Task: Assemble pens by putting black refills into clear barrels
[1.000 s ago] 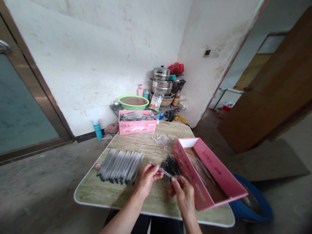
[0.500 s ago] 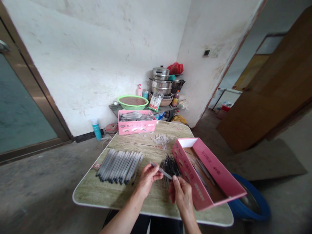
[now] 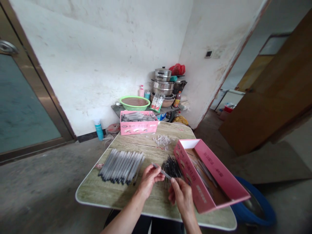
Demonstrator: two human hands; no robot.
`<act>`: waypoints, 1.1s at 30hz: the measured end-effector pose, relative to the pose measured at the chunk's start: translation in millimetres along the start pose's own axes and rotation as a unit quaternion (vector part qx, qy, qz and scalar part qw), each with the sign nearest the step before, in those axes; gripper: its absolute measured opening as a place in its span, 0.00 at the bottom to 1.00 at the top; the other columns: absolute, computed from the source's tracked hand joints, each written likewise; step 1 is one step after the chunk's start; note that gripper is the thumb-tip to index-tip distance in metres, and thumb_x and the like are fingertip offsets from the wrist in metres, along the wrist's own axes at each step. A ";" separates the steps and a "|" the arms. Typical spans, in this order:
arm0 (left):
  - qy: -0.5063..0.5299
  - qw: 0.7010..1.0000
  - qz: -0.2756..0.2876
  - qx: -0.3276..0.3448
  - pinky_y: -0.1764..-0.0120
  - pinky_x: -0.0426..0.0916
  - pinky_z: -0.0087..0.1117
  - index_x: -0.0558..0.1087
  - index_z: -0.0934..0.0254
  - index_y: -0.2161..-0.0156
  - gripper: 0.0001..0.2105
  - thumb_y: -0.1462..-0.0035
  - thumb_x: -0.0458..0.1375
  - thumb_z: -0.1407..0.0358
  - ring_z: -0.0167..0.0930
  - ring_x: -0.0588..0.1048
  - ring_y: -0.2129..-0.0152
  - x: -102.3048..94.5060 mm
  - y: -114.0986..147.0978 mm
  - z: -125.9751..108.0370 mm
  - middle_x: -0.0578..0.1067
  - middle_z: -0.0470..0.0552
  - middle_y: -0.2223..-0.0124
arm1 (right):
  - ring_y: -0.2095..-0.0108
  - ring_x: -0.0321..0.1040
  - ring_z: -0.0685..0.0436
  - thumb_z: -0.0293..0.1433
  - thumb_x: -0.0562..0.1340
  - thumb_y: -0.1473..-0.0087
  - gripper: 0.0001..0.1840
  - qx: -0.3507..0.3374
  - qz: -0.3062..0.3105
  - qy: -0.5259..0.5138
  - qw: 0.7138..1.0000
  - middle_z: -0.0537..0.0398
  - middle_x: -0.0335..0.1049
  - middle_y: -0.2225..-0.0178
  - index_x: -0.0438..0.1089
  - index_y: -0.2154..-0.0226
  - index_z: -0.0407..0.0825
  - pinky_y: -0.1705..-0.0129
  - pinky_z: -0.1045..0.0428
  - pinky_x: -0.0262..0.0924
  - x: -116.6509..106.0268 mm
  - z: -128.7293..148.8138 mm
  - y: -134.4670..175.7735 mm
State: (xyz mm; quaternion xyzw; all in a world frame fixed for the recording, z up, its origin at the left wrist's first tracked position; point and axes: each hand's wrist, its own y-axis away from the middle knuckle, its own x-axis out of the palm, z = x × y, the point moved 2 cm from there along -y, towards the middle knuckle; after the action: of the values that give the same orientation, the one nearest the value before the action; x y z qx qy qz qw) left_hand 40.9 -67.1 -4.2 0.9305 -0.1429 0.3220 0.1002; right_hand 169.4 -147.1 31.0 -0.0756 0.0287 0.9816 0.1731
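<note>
Between my hands, above the table, a grey translucent pen barrel slants down to the right. My left hand pinches its upper left end. The fingers of my right hand close on its lower right end, and the very tip is hidden by them. Behind the hands lies a heap of dark, thin pen refills. To the left, a row of pens with dark lower ends lies side by side. A pile of small whitish pieces sits farther back.
A long pink box with a few thin rods stands at the table's right. Another pink box, full of pen barrels, is at the back. Beyond are a green basin and stacked pots. A blue tub is on the floor.
The view has shifted slightly, so the table and boxes appear a little farther right. Both hands keep hold of the pen barrel, in nearly the same pose.
</note>
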 end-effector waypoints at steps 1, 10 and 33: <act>-0.027 1.000 0.008 0.002 0.69 0.74 0.31 0.70 0.68 0.62 0.16 0.50 0.65 0.58 0.30 0.77 0.74 -0.1 -1.2 -0.7 0.77 0.53 0.69 | 0.90 0.58 0.52 0.52 0.59 0.47 0.26 -0.003 0.004 0.001 1.000 0.58 0.65 0.86 0.66 0.78 0.46 0.90 0.59 0.48 -0.7 -2.8 -0.5; -0.570 0.802 -0.063 0.167 0.50 0.66 0.39 0.73 0.67 0.54 0.13 0.45 0.54 0.73 0.36 0.74 0.56 5.1 -94.5 -36.1 0.76 0.58 0.56 | 0.89 0.53 0.55 0.52 0.61 0.49 0.25 0.030 -0.118 -0.042 0.992 0.62 0.60 0.88 0.66 0.79 0.46 0.89 0.60 0.44 -17.2 -37.3 2.7; -0.557 0.798 -0.014 0.230 0.55 0.64 0.37 0.72 0.61 0.76 0.06 0.56 0.66 0.68 0.39 0.75 0.66 3.2 -123.3 -28.5 0.74 0.52 0.73 | 0.90 0.52 0.54 0.53 0.61 0.50 0.27 0.023 -0.112 -0.051 0.992 0.62 0.57 0.90 0.64 0.82 0.47 0.89 0.59 0.43 -20.6 -41.9 7.3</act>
State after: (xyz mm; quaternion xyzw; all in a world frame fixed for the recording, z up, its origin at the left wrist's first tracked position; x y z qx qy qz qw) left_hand 67.7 56.0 8.2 0.9469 -0.0826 -0.2299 -0.2090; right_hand 191.8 -164.4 -6.9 -0.0243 0.0333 0.9576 0.2851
